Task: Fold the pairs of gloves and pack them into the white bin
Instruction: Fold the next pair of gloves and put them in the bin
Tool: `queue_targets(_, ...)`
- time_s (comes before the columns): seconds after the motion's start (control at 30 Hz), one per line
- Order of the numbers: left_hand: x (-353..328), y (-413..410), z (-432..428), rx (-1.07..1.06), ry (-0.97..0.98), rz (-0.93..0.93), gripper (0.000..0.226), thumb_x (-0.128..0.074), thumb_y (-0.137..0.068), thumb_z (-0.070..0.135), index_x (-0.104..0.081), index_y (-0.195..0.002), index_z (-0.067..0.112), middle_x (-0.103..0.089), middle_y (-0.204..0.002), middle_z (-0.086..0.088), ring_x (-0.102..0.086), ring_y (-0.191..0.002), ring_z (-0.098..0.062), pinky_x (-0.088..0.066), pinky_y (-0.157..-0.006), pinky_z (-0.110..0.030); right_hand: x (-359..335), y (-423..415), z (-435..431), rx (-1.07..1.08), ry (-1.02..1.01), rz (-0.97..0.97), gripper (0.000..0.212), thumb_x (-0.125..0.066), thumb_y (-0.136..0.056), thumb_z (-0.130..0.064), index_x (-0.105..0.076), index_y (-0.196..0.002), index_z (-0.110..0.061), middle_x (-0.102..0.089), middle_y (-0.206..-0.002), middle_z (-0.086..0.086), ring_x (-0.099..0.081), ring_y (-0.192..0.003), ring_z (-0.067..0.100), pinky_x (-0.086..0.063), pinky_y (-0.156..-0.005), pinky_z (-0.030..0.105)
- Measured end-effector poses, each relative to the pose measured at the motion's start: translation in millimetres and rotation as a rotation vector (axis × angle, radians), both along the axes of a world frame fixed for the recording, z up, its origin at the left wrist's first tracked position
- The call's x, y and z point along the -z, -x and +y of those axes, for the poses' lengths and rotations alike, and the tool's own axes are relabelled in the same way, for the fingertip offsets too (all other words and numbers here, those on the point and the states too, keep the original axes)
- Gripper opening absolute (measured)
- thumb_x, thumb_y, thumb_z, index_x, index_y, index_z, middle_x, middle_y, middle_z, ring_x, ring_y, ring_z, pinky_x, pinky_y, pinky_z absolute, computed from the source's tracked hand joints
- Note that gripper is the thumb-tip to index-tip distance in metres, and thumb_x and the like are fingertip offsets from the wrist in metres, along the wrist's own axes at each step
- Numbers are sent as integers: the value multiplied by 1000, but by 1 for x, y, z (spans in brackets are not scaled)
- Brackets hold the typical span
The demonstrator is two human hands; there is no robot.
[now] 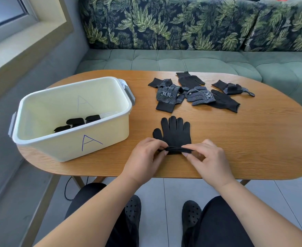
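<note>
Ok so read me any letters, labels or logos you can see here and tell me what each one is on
"A": handwritten in blue on the front wall of the white bin.
"A": a fainter one on the bin's far inner wall.
"冠恒" apparently: white boxed logo on the left dotted glove in the pile; small, so uncertain.
A similar boxed logo on the right dotted glove is tilted and too small to read.

One white bin (71,139), three folded glove bundles (76,123) inside it, one flat black glove (175,132), and roughly six loose gloves (196,91) piled together.

Home sitting corner: leaf-print sofa (182,24) (green tufted seat), oval wooden table (253,139), window sill (21,41).
</note>
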State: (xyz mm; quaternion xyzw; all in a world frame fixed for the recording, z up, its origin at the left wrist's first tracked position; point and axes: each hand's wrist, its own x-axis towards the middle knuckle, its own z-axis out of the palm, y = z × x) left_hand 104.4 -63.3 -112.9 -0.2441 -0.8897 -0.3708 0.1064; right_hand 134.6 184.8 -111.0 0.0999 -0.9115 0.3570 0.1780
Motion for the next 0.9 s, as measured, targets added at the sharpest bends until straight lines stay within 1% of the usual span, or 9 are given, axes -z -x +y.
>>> queue_targets(0.03,-1,1,-1,-6,-20,-35,14,-73,-100,26,-73,-114,27,-66,-112,10,-62,-104,-3,-53,-95,-24,-1,1,0,21,43,-25,29,-90,-84,-22,-85,-109,-33,-56,-77,-24,-57,-75,10,-42,-69,9)
queue_targets(0.1,-3,2,-1,-20,-35,-95,14,-76,-98,27,-74,-111,30,-64,-110,13,-61,-103,0,-49,-93,-15,-2,3,1,44,79,-68,30,-91,-83,-26,-83,-110,-37,-54,-72,-18,-54,-71,14,-39,-66,10)
queue_targets(0.2,-7,3,0,-37,-51,-146,20,-78,-96,28,-67,-111,35,-61,-107,19,-59,-105,2,-45,-88,-10,-1,6,2,45,88,-113,27,-86,-87,-35,-81,-114,-36,-64,-81,-22,-55,-74,15,-47,-69,20)
queue_targets(0.27,-8,3,1,-44,-45,-154,27,-78,-96,28,-58,-112,36,-62,-101,21,-57,-107,0,-46,-85,-14,-2,8,2,47,102,-140,28,-83,-91,-36,-80,-119,-36,-68,-85,-19,-56,-77,16,-53,-74,30)
queue_targets(0.33,-8,4,1,-31,-19,-140,29,-77,-97,28,-56,-116,37,-61,-99,23,-53,-110,-2,-44,-84,-18,-3,8,1,26,94,-140,31,-82,-92,-31,-77,-121,-40,-68,-88,-18,-54,-77,17,-51,-75,31)
queue_targets(0.5,3,8,1,16,50,-10,29,-72,-101,25,-69,-129,31,-60,-108,15,-51,-113,-11,-47,-96,-30,-4,8,2,-9,62,-123,30,-84,-91,-24,-79,-114,-42,-61,-84,-12,-53,-73,18,-50,-70,35)
queue_targets(0.7,14,9,5,-16,119,129,27,-65,-106,26,-76,-130,19,-61,-117,5,-53,-117,-19,-50,-98,-41,2,9,-1,37,-41,-90,18,-76,-96,-32,-81,-112,-40,-58,-87,-16,-57,-78,12,-53,-66,37)
queue_targets(0.8,15,9,5,18,129,181,27,-66,-106,19,-75,-131,15,-64,-131,2,-55,-126,-23,-50,-103,-44,4,9,-2,52,-48,-94,18,-73,-98,-34,-81,-114,-39,-57,-88,-16,-57,-78,9,-54,-66,38)
queue_targets(0.9,15,8,4,86,118,201,25,-65,-106,13,-76,-128,15,-69,-134,3,-59,-130,-22,-51,-104,-45,4,9,-2,39,-64,-78,19,-71,-99,-34,-81,-115,-38,-56,-90,-16,-57,-79,8,-54,-66,39)
